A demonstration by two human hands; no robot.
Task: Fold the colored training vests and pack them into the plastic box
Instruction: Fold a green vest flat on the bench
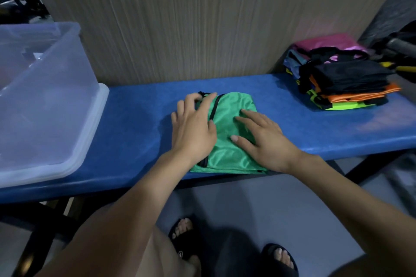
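Note:
A green training vest (pixel 227 155) with black trim lies folded into a small rectangle in the middle of the blue bench (pixel 139 123). My left hand (pixel 193 126) lies flat on its left half, fingers straight and reaching to the far edge. My right hand (pixel 263 139) presses flat on its right half, fingers spread. A clear plastic box (pixel 45 105) stands at the left end of the bench; what it holds I cannot make out. A pile of vests (pixel 344 81) in black, orange, lime, blue and pink sits at the right end.
A ribbed wall panel (pixel 191 18) rises right behind the bench. Dark equipment (pixel 400 51) with yellow parts lies past the pile at the far right. Below the bench's front edge are grey floor and my feet in black sandals (pixel 182 238).

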